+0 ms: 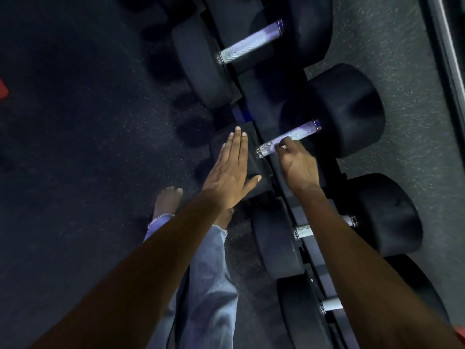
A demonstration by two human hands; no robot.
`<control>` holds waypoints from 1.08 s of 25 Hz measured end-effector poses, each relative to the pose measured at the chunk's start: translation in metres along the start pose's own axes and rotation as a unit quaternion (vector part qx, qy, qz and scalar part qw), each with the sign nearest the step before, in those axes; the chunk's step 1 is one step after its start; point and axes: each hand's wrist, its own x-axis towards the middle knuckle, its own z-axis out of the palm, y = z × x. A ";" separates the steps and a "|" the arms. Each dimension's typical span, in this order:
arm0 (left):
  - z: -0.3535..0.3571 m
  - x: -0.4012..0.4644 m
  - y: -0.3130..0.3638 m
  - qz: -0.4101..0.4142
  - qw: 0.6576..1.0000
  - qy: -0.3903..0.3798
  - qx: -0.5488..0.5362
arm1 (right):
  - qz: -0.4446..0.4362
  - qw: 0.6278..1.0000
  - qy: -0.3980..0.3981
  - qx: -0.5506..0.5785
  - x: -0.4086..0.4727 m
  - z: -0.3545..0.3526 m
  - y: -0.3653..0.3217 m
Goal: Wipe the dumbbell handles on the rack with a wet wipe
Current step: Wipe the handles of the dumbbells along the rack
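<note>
handle (289, 138) slanting up-right, right hand (297, 165) gripping

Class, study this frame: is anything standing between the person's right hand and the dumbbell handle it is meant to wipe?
Nothing visible does. The right hand is already at the second dumbbell handle, its curled fingers on the bar. The left hand lies flat on that dumbbell's near head, off to the side.

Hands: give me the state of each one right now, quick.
Left hand: open, fingers straight, flat on a dumbbell's black end.
Right hand: fingers curled down on the dumbbell handle; a wipe under them cannot be told.
</note>
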 end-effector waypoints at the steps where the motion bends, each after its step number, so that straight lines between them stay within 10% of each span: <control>1: 0.000 0.000 0.001 -0.002 1.000 -0.003 0.001 | 0.044 0.999 0.005 0.011 0.003 -0.003 0.008; 13: -0.001 0.000 0.000 -0.003 1.000 -0.007 -0.007 | 0.090 0.991 -0.016 0.094 0.005 -0.014 0.006; 17: 0.000 0.000 0.001 -0.001 1.000 0.002 -0.015 | -0.074 0.995 -0.069 -0.016 -0.004 -0.003 -0.026; 27: 0.002 0.000 -0.002 0.009 1.000 0.009 -0.010 | -0.040 0.975 -0.074 -0.206 0.037 -0.015 -0.008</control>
